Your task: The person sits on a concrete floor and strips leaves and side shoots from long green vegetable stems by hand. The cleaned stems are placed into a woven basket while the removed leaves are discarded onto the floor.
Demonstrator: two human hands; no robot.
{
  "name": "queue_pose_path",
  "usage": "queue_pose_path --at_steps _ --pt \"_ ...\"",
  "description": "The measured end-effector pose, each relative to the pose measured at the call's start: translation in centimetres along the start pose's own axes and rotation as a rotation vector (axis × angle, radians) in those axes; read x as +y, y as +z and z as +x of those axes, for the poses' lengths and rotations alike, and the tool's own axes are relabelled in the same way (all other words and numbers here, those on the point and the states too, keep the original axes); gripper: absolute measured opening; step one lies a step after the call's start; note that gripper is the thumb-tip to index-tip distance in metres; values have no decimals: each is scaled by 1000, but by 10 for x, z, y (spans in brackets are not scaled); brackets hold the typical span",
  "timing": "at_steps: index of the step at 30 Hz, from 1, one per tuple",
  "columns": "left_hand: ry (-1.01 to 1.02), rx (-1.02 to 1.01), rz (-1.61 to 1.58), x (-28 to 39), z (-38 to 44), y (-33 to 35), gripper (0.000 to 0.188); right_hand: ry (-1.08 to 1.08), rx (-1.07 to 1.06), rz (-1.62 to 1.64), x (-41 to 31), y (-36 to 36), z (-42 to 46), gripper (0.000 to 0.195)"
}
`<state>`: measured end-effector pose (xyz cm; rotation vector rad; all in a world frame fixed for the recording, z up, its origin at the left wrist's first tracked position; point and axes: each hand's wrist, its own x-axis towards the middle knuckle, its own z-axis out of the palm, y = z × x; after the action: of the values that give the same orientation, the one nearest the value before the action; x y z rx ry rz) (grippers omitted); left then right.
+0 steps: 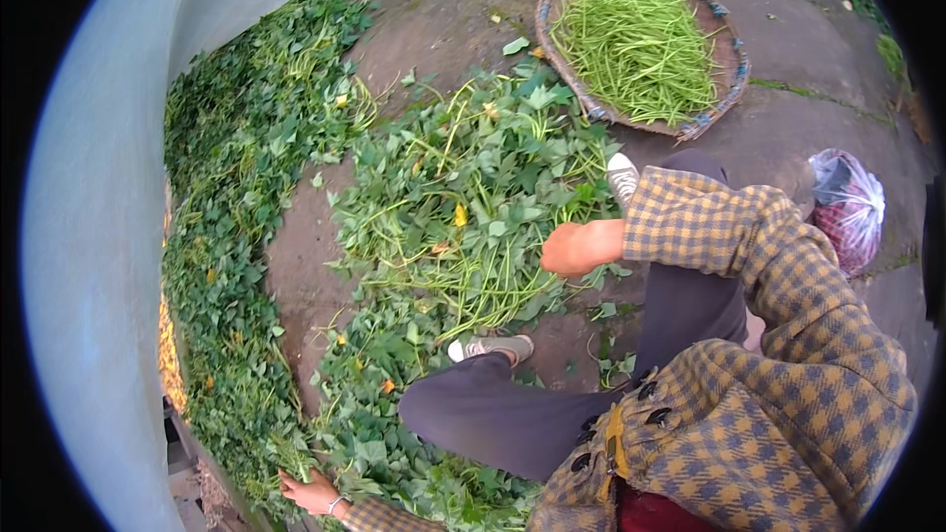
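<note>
My left hand (314, 493), with a band on the wrist, is stretched out at the lower left. It grips a small bunch of green stems (293, 460) over a long heap of leafy vines (229, 295). Curled with its back towards me, my right hand (580, 247) is at the right edge of a nearer pile of leafy vines (473, 185). Long green stems (491, 288) fan out close below its knuckles. Its fingertips are hidden, so whether a stem is inside cannot be told.
A round woven basket (728, 22) bears a mound of trimmed green stems (639, 44). A tied plastic bag (848, 210) with reddish contents stands at right on the concrete floor (798, 118). My shoes (491, 347) touch the vines. A pale sheet (96, 236) hangs along the left.
</note>
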<state>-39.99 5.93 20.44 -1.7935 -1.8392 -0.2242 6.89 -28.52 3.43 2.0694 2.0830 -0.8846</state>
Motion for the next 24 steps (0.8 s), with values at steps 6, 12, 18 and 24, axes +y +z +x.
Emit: queue_pose_path --at_steps 6,12,18,24 --pt "334 -178 -789 128 -16 -56 37 -25 3 9 -11 -15 0 18" --pt "312 -985 -1370 354 -106 -15 22 49 -22 46 -4 -21 7 19" --pt "68 -1088 -1079 413 -272 194 16 94 20 108 8 -28 3 19" --pt "-873 -1654 -1141 410 -362 189 17 140 38 99 32 -3 -14 22"
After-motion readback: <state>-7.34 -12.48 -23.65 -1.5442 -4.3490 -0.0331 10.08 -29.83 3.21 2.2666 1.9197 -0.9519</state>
